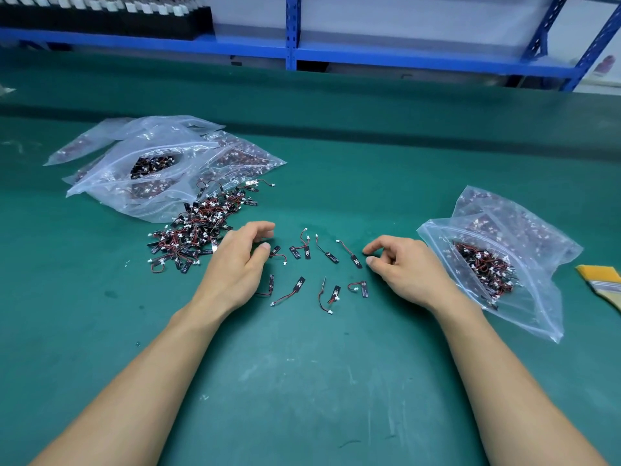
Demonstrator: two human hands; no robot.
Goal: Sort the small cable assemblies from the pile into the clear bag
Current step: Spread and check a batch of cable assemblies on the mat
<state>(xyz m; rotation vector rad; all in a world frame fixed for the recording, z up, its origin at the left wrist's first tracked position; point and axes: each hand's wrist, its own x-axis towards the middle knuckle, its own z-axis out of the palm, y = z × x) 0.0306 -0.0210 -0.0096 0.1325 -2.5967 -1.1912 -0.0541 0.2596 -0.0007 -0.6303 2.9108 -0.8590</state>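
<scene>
— Where are the small black-and-red cable assemblies (198, 230)?
— Piled left on the green worktop (302, 381), some scattered between the hands. More fill the clear plastic zip bag (537, 307), right.
— Hands?
— Left hand (240, 260) and right hand (403, 267) loosely curled, holding nothing.

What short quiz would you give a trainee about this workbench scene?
1. True or false: the pile of cable assemblies lies to the right of the right hand.
2. What lies beyond the open clear bag, at the picture's right edge? A flat brush; B scissors; C tape.
3. Fill in: the loose cable assemblies between the right hand and the left hand lie on a ____ mat.
Key: 1 false; 2 A; 3 green.
</scene>
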